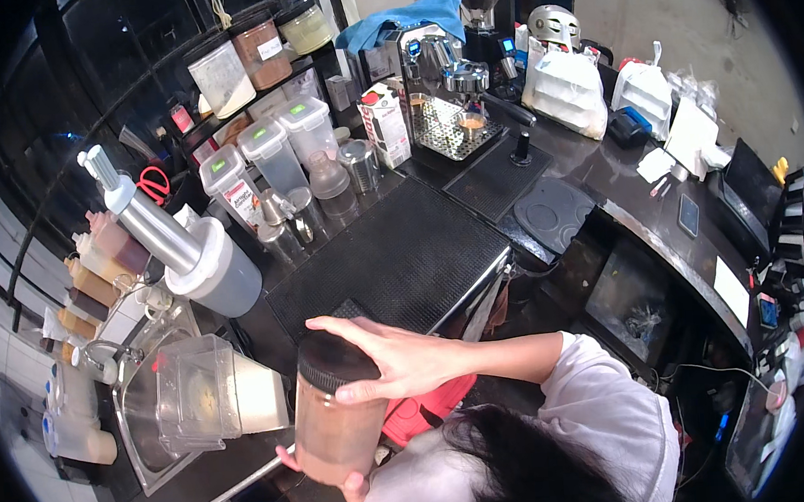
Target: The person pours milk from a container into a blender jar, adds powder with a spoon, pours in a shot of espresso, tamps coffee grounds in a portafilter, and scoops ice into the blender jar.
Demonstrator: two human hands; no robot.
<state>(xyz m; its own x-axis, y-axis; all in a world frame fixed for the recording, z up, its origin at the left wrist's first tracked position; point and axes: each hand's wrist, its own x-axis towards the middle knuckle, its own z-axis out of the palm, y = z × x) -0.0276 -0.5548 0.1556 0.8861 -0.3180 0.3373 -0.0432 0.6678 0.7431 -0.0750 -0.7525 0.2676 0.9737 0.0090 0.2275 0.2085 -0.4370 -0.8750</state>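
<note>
A clear jar (340,431) of brown powder, with a ribbed black screw lid (322,363), is held upright, slightly tilted, before my chest. My right hand (398,358) spans the lid from above, with fingers and thumb on opposite sides. Below, my left hand (354,488) supports the jar near its base; only some fingertips show and its palm is hidden. Left of the jar, a clear plastic container (197,395) lies over the sink edge beside a cream-coloured tub (262,394). A black bar mat (395,251) covers the counter beyond my hands.
An espresso machine (446,76) holds cups on its drip tray. A white bucket (220,276) with a steel cylinder stands by the metal sink (137,433). Lidded containers (268,155) line the back. A phone (688,215) lies on the right counter. Jars (222,79) fill a shelf.
</note>
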